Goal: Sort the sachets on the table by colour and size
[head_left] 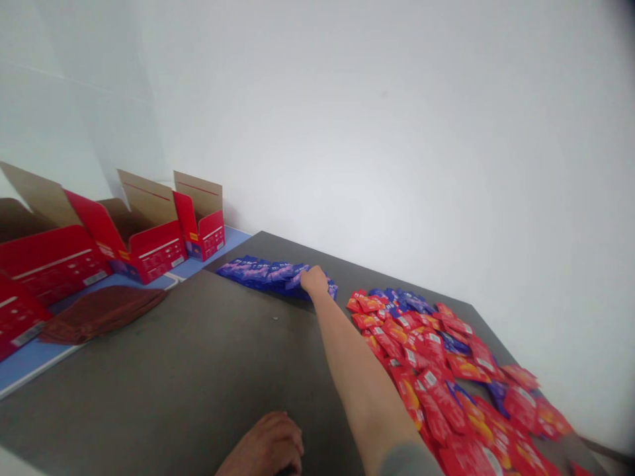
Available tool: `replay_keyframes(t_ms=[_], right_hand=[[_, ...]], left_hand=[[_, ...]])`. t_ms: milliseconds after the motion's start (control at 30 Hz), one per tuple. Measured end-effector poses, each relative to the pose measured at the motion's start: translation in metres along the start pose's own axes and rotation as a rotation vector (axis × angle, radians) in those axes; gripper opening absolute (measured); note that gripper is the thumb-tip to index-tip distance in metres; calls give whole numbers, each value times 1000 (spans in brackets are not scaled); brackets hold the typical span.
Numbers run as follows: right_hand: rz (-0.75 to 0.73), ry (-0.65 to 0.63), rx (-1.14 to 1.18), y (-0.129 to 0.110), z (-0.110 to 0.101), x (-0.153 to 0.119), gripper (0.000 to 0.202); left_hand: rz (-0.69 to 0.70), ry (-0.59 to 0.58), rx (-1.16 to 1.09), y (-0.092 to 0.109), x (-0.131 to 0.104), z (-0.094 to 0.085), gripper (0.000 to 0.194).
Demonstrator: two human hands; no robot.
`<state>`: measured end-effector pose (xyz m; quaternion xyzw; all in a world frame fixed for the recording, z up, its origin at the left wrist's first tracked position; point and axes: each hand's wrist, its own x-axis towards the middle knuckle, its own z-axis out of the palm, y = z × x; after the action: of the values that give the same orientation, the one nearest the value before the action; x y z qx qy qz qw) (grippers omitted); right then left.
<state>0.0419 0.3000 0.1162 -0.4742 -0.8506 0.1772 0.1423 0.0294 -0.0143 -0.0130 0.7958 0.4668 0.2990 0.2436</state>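
My right hand [314,281] reaches across the dark table to the right end of a row of blue-purple packets [268,272]. Its fingers are closed at a packet there, and the hand covers most of that packet. The packets in the row overlap one another and lie flat. Low in the view, my left hand [270,444] is over the table near its front, with the fingers curled in. Nothing shows in it, though its lower part is cut off by the frame edge.
Red packets [431,344], with some blue ones [404,301] among them, spread over the right side of the dark table [208,370]. Several open red cartons [156,254] stand on a blue surface at left. A folded brown cloth or bag [106,312] lies beside them. A white wall rises behind.
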Motion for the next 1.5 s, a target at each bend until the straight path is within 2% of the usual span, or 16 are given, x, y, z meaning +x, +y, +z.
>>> replay_keyframes(t_ms=[133, 233, 367, 467, 533, 600, 800, 900, 967, 1033, 1133, 1267, 1367, 1500], right_hand=[[182, 93, -135, -1, 10, 1, 45], [182, 127, -159, 5, 8, -4, 45], [173, 76, -150, 25, -9, -26, 56], [152, 54, -145, 54, -32, -54, 54], [178, 66, -136, 85, -54, -76, 48], [240, 100, -137, 126, -81, -102, 41], [556, 237, -233, 279, -168, -195, 33], [659, 212, -268, 334, -191, -241, 25], [642, 146, -231, 354, -192, -263, 20], [559, 57, -117, 362, -182, -276, 19], [459, -33, 37, 357, -154, -280, 22], [558, 64, 89, 343, -126, -268, 26], [571, 62, 110, 339, -128, -260, 21], [544, 60, 73, 343, -154, -258, 4]], left_hand=[[-4, -1, 13, 2, 0, -3, 16], [-24, 21, 10, 9, 0, -6, 18], [-75, 47, -1, 20, 0, -11, 13], [-115, 29, 2, 23, -1, -16, 11], [-136, 13, 15, 20, -1, -19, 12], [-153, 1, 33, 15, -1, -21, 16], [-164, 15, 104, -7, -1, -23, 31], [-181, 37, 170, -16, -2, -23, 35], [-193, 39, 193, -20, -2, -24, 37], [-191, 44, 206, -22, -1, -26, 39], [-169, 39, 212, -21, 0, -30, 43], [-177, 22, 218, -12, 2, -33, 43], [-177, 27, 199, -5, 3, -35, 42], [-180, 24, 175, -1, 4, -34, 40]])
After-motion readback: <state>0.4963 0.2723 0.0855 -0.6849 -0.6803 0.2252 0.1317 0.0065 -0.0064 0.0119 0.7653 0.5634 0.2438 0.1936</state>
